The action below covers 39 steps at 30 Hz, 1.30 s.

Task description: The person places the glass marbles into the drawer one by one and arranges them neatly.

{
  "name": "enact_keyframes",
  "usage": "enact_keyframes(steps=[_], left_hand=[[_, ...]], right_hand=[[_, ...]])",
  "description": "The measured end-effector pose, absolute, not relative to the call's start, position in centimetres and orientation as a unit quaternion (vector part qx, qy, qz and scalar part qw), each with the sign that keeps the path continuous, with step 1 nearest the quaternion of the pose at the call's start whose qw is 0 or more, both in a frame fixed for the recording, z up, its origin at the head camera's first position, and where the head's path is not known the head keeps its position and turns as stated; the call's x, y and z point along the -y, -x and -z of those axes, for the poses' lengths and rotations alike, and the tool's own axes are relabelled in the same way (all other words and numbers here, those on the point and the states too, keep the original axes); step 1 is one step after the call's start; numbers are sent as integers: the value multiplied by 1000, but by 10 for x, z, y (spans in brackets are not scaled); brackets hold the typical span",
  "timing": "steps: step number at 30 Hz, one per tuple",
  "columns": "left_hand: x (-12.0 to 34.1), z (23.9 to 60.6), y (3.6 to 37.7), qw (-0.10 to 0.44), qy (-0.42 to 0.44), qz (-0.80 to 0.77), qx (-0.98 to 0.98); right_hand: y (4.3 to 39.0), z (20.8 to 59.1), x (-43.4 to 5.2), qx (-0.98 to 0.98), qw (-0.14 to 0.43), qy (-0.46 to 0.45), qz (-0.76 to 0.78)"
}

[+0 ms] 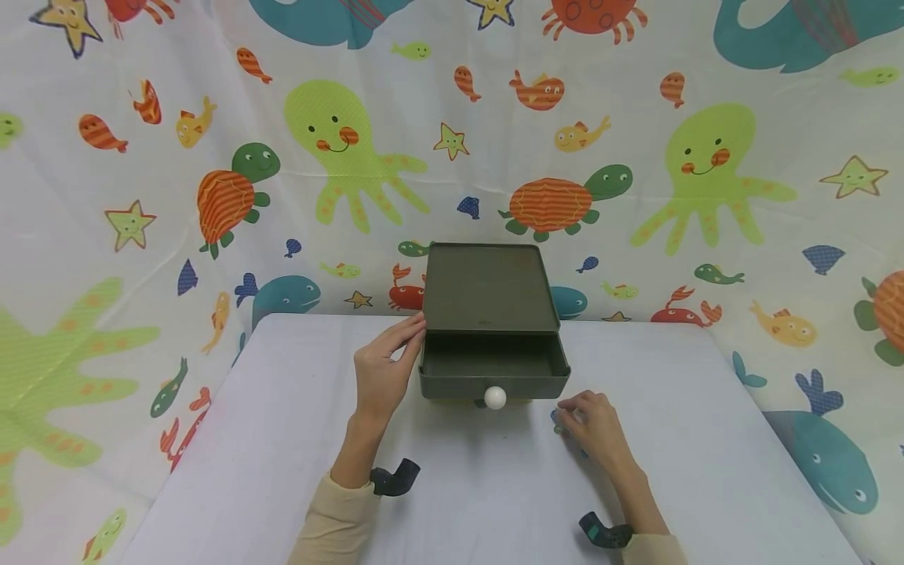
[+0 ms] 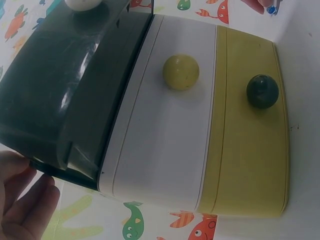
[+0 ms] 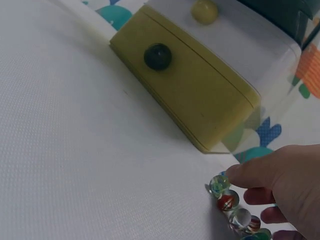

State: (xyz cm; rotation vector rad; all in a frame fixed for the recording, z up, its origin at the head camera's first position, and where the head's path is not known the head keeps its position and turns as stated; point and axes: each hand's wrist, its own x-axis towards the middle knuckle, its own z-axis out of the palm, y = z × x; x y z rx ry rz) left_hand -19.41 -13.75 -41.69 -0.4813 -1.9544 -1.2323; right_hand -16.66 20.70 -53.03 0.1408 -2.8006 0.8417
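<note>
A small drawer box point(image 1: 490, 286) with a dark green top stands on the white table. Its dark green top drawer point(image 1: 452, 386), with a white knob point(image 1: 495, 398), is pulled out; I see nothing in the part of its inside that shows. My left hand point(image 1: 384, 373) touches the box's left side near the top with extended fingertips. To the right of the box, my right hand point(image 1: 596, 428) is low at the table, thumb and finger together at a blue marble point(image 3: 223, 173), which they partly hide. A clear green marble point(image 3: 219, 185) and a red marble point(image 3: 228, 200) lie beside the thumb.
Below the pulled-out drawer are a white drawer point(image 2: 165, 125) with a yellow knob and a yellow drawer point(image 2: 245, 155) with a dark green knob. More marbles point(image 3: 240, 218) lie under my right hand. Behind the table point(image 1: 706, 431) hangs a sea-animal cloth point(image 1: 459, 47).
</note>
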Motion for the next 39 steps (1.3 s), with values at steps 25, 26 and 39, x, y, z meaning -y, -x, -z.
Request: enact_keyframes(steps=[25, 26, 39], left_hand=[[136, 416, 194, 377, 192, 492, 761], [136, 416, 194, 379, 193, 493, 759], [137, 415, 192, 365, 181, 495, 767]], right_hand=[[171, 525, -206, 956, 66, -60, -278], [171, 525, -206, 956, 64, -57, -279], [169, 512, -208, 951, 61, -27, -302]])
